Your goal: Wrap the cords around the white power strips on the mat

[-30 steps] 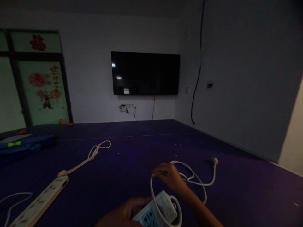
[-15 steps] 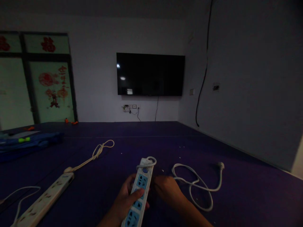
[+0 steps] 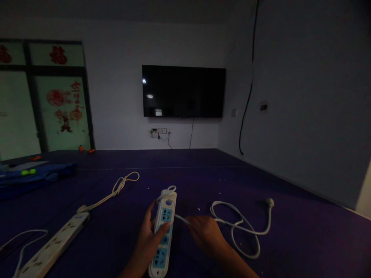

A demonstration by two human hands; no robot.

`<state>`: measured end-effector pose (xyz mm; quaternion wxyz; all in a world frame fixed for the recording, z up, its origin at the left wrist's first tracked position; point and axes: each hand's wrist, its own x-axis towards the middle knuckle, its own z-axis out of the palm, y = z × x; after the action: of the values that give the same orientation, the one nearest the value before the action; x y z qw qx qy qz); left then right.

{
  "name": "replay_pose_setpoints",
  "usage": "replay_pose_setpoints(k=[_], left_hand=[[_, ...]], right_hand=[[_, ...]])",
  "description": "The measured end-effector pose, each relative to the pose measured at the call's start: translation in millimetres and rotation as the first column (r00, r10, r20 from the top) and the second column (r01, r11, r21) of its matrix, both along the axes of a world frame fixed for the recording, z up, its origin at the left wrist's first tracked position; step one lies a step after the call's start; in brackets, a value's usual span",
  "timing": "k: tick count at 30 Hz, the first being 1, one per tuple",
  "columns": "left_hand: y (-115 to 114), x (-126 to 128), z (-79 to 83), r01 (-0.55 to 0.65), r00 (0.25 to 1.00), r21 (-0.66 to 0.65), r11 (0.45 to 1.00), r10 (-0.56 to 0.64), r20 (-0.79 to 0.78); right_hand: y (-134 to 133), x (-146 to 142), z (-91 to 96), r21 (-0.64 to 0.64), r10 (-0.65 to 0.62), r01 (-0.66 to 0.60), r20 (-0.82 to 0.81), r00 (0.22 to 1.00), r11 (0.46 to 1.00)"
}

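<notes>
My left hand [image 3: 148, 241] grips a white power strip with blue sockets [image 3: 163, 231], thumb across its top, and holds it lengthwise pointing away from me. Its white cord [image 3: 240, 227] leaves the far end, runs under my right hand [image 3: 204, 233], and loops on the floor to a plug [image 3: 270, 202] at the right. The right hand's fingers are closed on the cord just beside the strip.
A second white power strip [image 3: 52, 245] lies on the purple floor at the left, its knotted cord [image 3: 121, 183] stretching away. Blue bags [image 3: 34, 175] sit at far left. A black TV [image 3: 183, 91] hangs on the far wall above wall sockets [image 3: 159, 131].
The power strip has been pushed further from me and laid flatter. My right hand has shifted slightly outward along the cord. One second ago the strip was close under me with cord wrapped round it.
</notes>
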<state>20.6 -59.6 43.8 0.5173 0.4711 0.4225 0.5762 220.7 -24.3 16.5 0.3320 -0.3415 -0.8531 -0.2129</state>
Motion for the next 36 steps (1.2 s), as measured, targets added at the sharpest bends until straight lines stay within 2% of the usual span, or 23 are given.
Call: replay_pose_setpoints(k=[5,11,15,20,27,36], left_hand=[[4.6,-4.2,-1.8,-0.079,0.996,0.024,0.997,0.08,-0.033],[8.9,-6.3,-5.1,-0.096,0.993,0.036,0.995,0.098,-0.063],[8.0,-6.0,-1.7,-0.128,0.99,0.014,0.992,0.129,-0.055],[6.7,-3.7,0.3,-0.169,0.985,0.003,0.986,0.169,-0.022],[13.9,-6.6,-5.8,-0.203,0.977,0.075,0.976,0.207,-0.047],[19.1,-8.8,-8.2,-0.29,0.956,0.114,0.95,0.294,-0.022]], right_hand=[[-5.3,-3.7,4.8,0.206,0.028,-0.023,-0.022,0.999,0.978],[-17.7,-8.1,16.6,0.341,0.031,-0.021,-0.024,0.999,0.94],[-19.7,-7.5,20.6,0.368,0.032,-0.009,-0.056,0.998,0.93],[-16.7,-6.0,15.7,0.355,-0.014,0.021,-0.023,1.0,0.935],[-12.8,-2.2,11.1,0.38,-0.052,0.054,-0.016,0.999,0.923],[-15.9,-2.5,21.0,0.444,-0.022,0.024,-0.009,1.0,0.896]])
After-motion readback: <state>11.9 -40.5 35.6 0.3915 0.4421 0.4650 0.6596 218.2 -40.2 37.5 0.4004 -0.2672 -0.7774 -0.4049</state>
